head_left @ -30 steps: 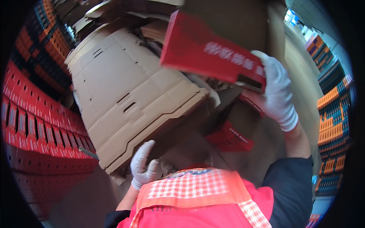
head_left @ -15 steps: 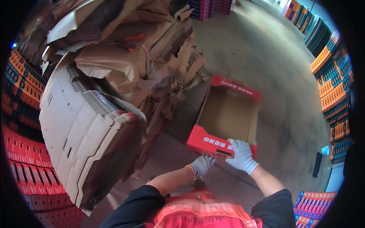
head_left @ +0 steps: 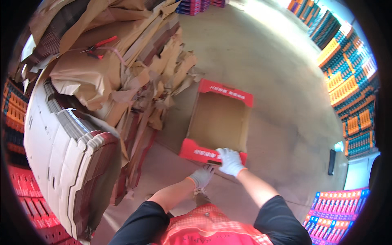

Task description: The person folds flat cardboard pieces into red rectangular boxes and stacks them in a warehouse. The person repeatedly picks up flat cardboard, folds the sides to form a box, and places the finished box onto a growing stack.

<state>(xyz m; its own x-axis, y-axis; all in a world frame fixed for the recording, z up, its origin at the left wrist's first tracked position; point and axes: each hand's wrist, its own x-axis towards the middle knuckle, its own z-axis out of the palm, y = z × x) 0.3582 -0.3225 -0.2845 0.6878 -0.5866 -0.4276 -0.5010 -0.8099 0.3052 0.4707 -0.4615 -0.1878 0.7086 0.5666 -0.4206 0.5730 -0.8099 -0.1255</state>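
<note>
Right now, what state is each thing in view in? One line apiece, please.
Red box: open-topped, bare inside.
Right hand: gloved, gripping the box's near wall.
Left hand: gloved, at that wall; grip unclear.
Cardboard blanks: flattened, piled together.
Brown paper: torn, crumpled.
Red-handled tool: lying on the paper; open or shut unclear.
Orange-and-teal boxes: stacked.

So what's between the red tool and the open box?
In the head view, torn brown paper and then a strip of floor lie between the red tool and the open box.
</note>
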